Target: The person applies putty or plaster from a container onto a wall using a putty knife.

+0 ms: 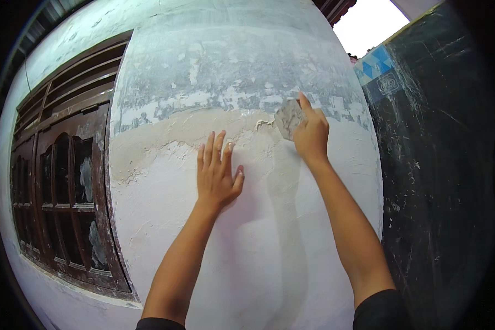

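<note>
In my right hand (312, 131) is a putty knife (289, 119) with a broad, plaster-smeared grey blade. Its blade lies against the wall (324, 181), at the upper edge of a beige, roughly plastered band (203, 126). A ragged ridge of plaster (264, 124) stands just left of the blade. Fingers spread, my left hand (217, 176) rests near the wall below that band and holds nothing; whether the palm presses on the surface is hidden. Above the band the wall is patchy grey and white; below, it is smooth and pale.
A dark brown wooden window (66, 181) with slats and glass panes fills the left side. At the right stands a dark, scuffed panel (434, 181) with a blue patterned patch (380, 71) near its top. Bright daylight shows at the upper right.
</note>
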Available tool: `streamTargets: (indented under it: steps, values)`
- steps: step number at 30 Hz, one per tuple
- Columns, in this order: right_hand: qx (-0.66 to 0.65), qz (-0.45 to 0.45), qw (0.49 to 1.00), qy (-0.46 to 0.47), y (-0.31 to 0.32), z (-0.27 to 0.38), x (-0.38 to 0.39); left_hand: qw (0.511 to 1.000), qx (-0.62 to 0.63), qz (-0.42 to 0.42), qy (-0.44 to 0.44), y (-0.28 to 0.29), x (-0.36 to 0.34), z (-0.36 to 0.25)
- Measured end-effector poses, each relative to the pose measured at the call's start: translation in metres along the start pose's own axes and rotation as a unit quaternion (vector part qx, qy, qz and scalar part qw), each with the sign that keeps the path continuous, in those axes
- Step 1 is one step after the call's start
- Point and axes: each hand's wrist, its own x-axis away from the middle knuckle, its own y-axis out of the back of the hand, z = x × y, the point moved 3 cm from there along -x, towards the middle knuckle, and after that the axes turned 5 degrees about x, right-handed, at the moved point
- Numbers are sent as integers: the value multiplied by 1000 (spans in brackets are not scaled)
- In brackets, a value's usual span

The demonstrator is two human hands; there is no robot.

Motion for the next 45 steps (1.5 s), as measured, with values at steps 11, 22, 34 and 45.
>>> streamTargets:
  steps: [11,22,34,45]
  values:
    - [20,-10,1000,-8,-36,-38,-51,999,5,-21,27,-17,-8,-15]
    - [-62,-66,995,-48,-39,-24,-52,1000,6,0,19,-19,-6,-13]
    - [-38,-21,996,-75,-44,-25,-73,1000,12,-14,18,-18,-5,-14]
    - [-56,81,994,-56,-58,-36,-85,1000,2,-7,22,-18,-4,-16]
